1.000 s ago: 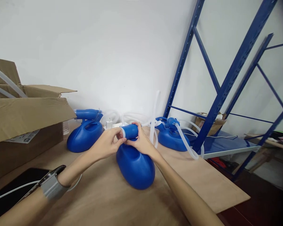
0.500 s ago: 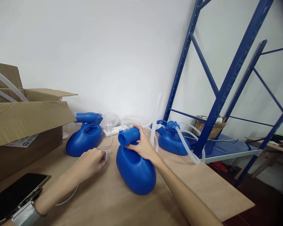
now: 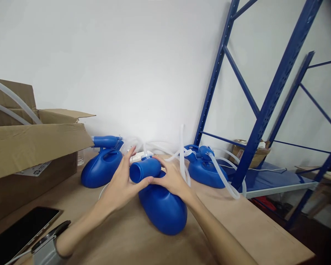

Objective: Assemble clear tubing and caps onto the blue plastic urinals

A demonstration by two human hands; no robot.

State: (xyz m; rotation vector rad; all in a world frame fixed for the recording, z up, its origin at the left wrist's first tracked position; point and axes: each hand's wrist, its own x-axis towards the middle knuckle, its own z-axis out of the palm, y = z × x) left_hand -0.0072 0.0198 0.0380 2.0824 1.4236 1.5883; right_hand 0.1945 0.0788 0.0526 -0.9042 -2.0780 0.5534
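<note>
A blue plastic urinal bottle [image 3: 165,213] with a wide cylindrical blue cup [image 3: 145,169] across its top sits on the wooden table. The cup's open mouth faces left and toward me. My right hand [image 3: 172,178] grips the cup from the right, with its thumb in front below and its fingers over the back. On the other side, my left hand [image 3: 123,186] spreads its fingers and thumb around the mouth end. Its thumb lies along the cup's lower front, close to my right thumb. Whether its other fingers touch the cup, I cannot tell.
Two similar blue bottles stand behind, one at left [image 3: 102,167] and one at right [image 3: 205,173] with clear hoses [image 3: 223,178]. A cardboard box [image 3: 35,147] and a phone [image 3: 24,230] lie left. A power strip [image 3: 138,156] is behind. Blue shelving [image 3: 264,106] stands right.
My left hand has moved from the table, where it was curled, up to the cup and opened around its mouth end. My right hand keeps its hold on the cup.
</note>
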